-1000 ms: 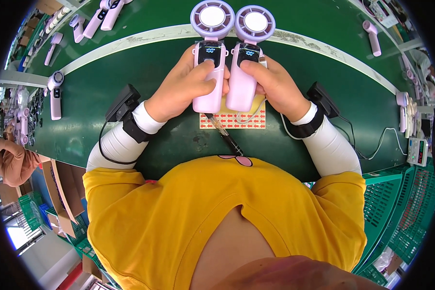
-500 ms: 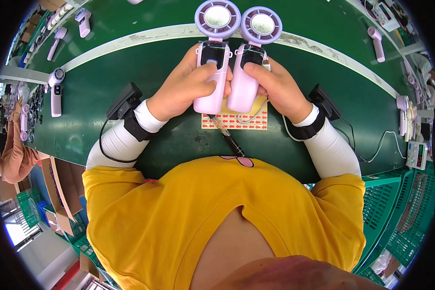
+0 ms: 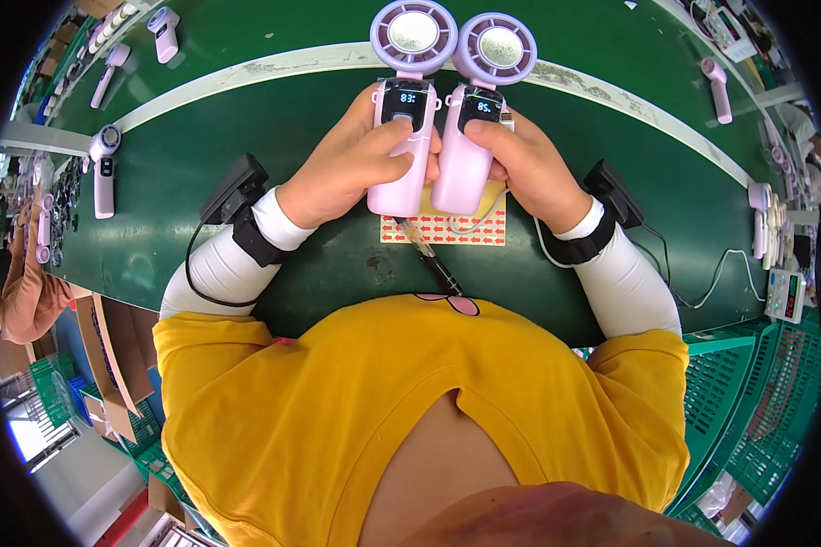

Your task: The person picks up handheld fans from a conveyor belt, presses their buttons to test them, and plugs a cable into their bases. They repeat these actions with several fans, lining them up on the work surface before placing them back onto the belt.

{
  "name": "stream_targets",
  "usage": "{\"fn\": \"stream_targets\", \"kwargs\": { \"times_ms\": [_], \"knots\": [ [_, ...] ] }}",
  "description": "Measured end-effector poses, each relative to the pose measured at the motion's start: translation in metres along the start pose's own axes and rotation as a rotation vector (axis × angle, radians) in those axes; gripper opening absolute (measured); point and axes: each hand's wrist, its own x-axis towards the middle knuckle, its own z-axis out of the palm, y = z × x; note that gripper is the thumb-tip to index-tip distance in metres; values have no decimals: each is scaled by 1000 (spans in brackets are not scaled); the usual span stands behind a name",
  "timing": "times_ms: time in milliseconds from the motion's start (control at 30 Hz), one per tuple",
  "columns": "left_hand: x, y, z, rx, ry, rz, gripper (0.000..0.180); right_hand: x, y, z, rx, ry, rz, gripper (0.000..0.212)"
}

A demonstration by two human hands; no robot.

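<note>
Two pink handheld fans are held upright side by side over the bench. My left hand [image 3: 348,166] is closed round the left fan [image 3: 394,196], its thumb on the button below the black panel. The right fan [image 3: 458,182] sits in my right hand [image 3: 536,173], with that thumb pressed at the lower part of its panel. Both panels show lit digits. Each fan has a round lilac grille with a silvery disc in the middle. Below them lie a sheet of red arrow stickers [image 3: 488,235] and a dark pen-like tool [image 3: 440,272], its upper end partly behind the left fan.
Beyond a pale rail [image 3: 274,66], a green belt [image 3: 319,23] carries more fans. Another fan [image 3: 104,182] stands at the left. A white cable [image 3: 702,296] runs toward a small meter [image 3: 784,294] at the right. Green crates [image 3: 721,383] stand lower right; a co-worker's arm [image 3: 36,301] shows far left.
The panels of both held fans were dark and now show lit digits. Both fans have shifted very slightly right. Fans on the far belt have moved a little to the right.
</note>
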Motion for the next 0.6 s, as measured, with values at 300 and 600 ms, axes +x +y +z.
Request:
{"fn": "stream_targets", "kwargs": {
  "times_ms": [300, 600],
  "knots": [
    [0, 0, 2, -6, 19, 3, 50, -2, -6, -2, 15, -83, 12, 24],
    [0, 1, 1, -12, -2, 27, 47, -1, -7, 0, -33, -187, -45, 23]
  ]
}}
